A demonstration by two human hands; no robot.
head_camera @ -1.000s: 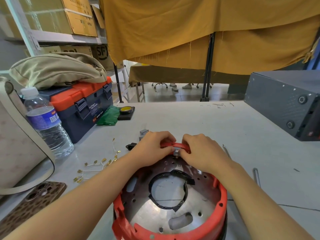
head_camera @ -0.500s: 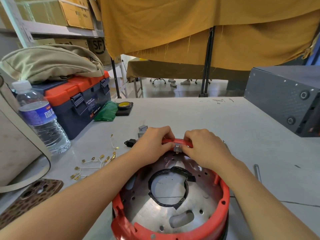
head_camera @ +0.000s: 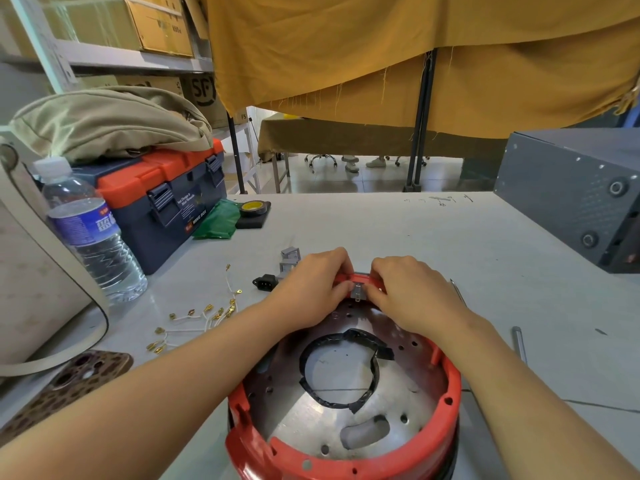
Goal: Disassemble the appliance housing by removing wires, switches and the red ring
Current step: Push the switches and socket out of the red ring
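Note:
The round appliance housing stands in front of me, a metal plate with a central hole inside a red ring. My left hand and my right hand both pinch the far edge of the red ring, on either side of a small grey switch set in it. White wires with brass terminals lie loose on the table to the left. A black power socket and grey switches lie just beyond my left hand.
A water bottle, a navy and orange toolbox and a phone fill the left side. A dark grey case stands at the right. A screwdriver lies right of the housing. A tape roll sits further back.
Both hands stay clamped on the far rim around the switch; only the camera view has shifted slightly.

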